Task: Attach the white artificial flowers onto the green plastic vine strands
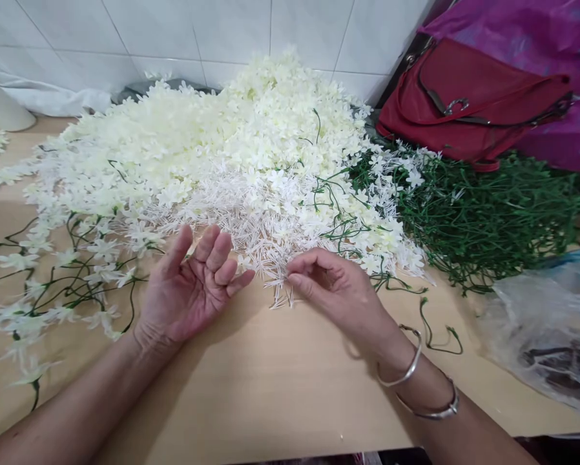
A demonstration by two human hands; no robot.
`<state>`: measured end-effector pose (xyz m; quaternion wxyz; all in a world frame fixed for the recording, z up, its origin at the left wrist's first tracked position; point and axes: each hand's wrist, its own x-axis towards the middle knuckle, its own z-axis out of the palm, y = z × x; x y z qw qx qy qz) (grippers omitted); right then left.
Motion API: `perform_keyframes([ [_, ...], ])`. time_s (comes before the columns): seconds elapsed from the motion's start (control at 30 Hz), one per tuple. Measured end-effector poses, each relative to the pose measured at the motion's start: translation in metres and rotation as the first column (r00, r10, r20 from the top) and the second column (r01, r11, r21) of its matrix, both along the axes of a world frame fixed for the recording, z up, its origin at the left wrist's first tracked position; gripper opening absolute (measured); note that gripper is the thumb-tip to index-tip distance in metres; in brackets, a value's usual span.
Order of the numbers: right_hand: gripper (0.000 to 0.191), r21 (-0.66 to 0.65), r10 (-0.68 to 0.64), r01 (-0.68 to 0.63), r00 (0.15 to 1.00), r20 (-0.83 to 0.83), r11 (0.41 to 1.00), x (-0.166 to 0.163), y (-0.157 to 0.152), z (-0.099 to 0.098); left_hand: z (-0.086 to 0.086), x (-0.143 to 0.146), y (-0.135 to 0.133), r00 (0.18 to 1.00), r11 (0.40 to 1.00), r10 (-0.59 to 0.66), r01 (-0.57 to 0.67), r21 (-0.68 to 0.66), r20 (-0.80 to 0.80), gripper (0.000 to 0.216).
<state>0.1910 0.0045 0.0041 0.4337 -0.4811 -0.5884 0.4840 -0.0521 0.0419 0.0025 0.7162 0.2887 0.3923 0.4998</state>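
R hand (pixel 341 287) in near-pinch at thin white plastic-looking sticks (pixel 258 242), prob. as they're slim, heaped before cream star-shaped fabric-looking flowers (pixel 197 142); can't tell if any held; L hand (pixel 190 290) palm up, loosely curled, looks empty

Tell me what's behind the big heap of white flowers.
Behind the white flowers is a tiled wall, with bits of dark grey material showing along the heap's back edge. The heap covers the rest, so what the material is stays unclear.
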Motion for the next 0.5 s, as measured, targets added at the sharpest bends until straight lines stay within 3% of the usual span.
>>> perform_keyframes([
  [0.07, 0.009, 0.142, 0.048, -0.071, 0.986, 0.16, 0.987, -0.003, 0.0, -0.003, -0.001, 0.001, 0.001, 0.996, 0.993, 0.027, -0.017, 0.115, -0.081, 0.036],
  [0.13, 0.008, 0.281, 0.083, -0.186, 0.937, 0.34, 0.942, -0.005, 0.001, -0.007, -0.002, 0.002, 0.001, 0.956, 0.955, 0.042, 0.047, 0.294, -0.29, 0.027],
  [0.17, 0.009, 0.336, 0.083, -0.239, 0.904, 0.419, 0.911, -0.005, 0.002, -0.008, -0.003, 0.002, 0.0, 0.899, 0.916, 0.073, 0.111, 0.386, -0.432, 0.021],
  [0.23, 0.014, 0.398, 0.058, -0.311, 0.844, 0.534, 0.863, -0.005, 0.003, -0.011, -0.004, 0.003, -0.002, 0.694, 0.82, 0.194, 0.273, 0.503, -0.693, 0.011],
  [0.3, 0.015, 0.417, 0.009, -0.311, 0.81, 0.586, 0.854, -0.003, 0.004, -0.013, -0.005, 0.003, -0.004, 0.459, 0.759, 0.326, 0.393, 0.519, -0.826, 0.011],
  [0.37, 0.008, 0.413, -0.03, -0.277, 0.8, 0.6, 0.868, 0.0, 0.005, -0.013, -0.006, 0.002, -0.005, 0.299, 0.746, 0.372, 0.466, 0.475, -0.878, 0.014],
  [0.43, 0.006, 0.392, -0.056, -0.235, 0.795, 0.604, 0.889, 0.004, 0.006, -0.011, -0.008, -0.001, -0.004, 0.227, 0.737, 0.362, 0.524, 0.427, -0.904, 0.016],
  [0.5, 0.007, 0.359, -0.067, -0.203, 0.787, 0.614, 0.911, 0.007, 0.007, -0.009, -0.009, -0.003, -0.002, 0.206, 0.712, 0.357, 0.571, 0.409, -0.911, 0.019],
])
